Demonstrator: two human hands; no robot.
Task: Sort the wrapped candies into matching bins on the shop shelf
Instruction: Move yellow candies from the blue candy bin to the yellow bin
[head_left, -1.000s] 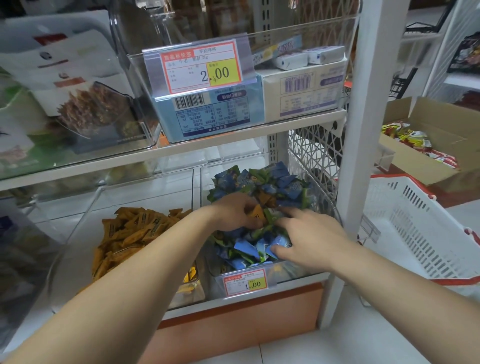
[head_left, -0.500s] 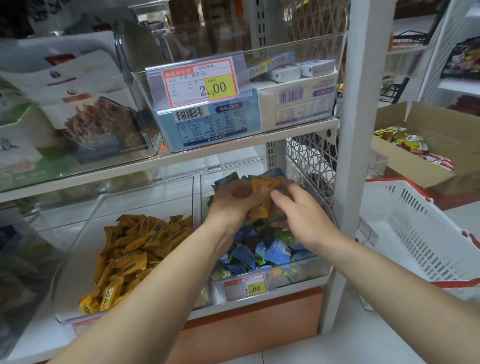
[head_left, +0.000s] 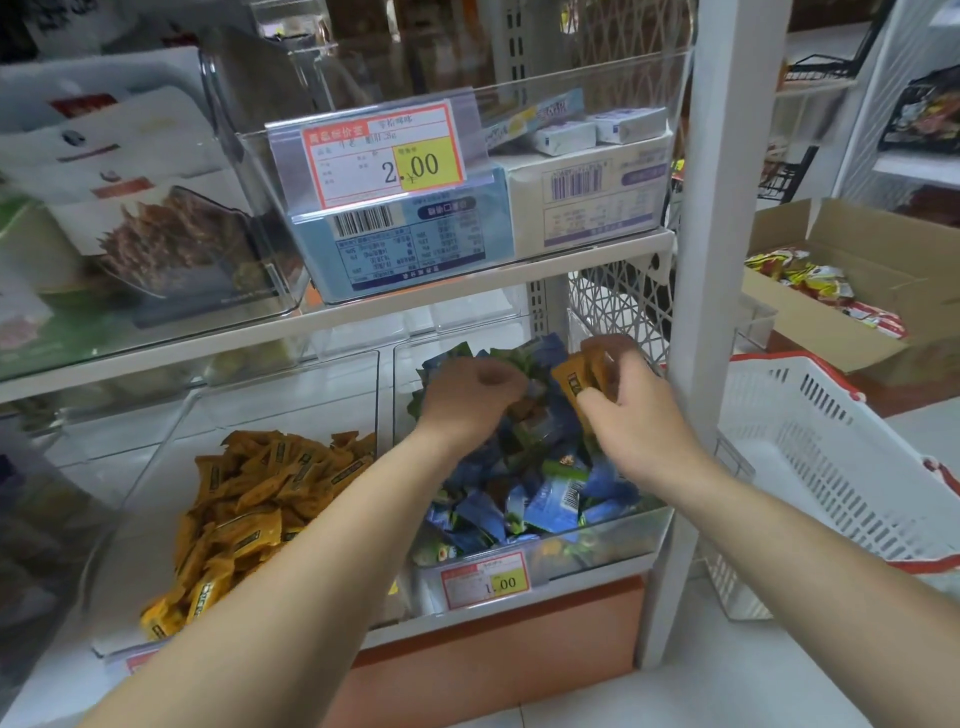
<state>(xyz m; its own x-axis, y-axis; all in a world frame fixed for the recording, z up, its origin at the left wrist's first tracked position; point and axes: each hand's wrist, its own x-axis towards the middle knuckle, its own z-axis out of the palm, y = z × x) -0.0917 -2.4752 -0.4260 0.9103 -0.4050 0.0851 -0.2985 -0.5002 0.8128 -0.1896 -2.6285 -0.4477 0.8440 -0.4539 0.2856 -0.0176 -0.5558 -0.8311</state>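
Two clear bins sit side by side on the lower shelf. The left bin (head_left: 156, 457) holds a heap of orange wrapped candies (head_left: 249, 499). The right bin (head_left: 613, 540) is piled with blue and green wrapped candies (head_left: 540, 499). My right hand (head_left: 634, 421) is over the back of the right bin and grips a few orange candies (head_left: 576, 376). My left hand (head_left: 467, 400) reaches down into the blue and green pile with its fingers curled among the wrappers; what they hold is hidden.
An upper shelf (head_left: 363, 317) carries a clear bin with boxed goods (head_left: 405, 244) close above my hands. A white upright post (head_left: 711, 260) stands right of the bin. A white shopping basket (head_left: 831, 467) and a cardboard box of snacks (head_left: 857, 291) sit to the right.
The orange candies passed from my left hand into my right hand, which drew slightly right. My left hand went back down into the blue and green pile.
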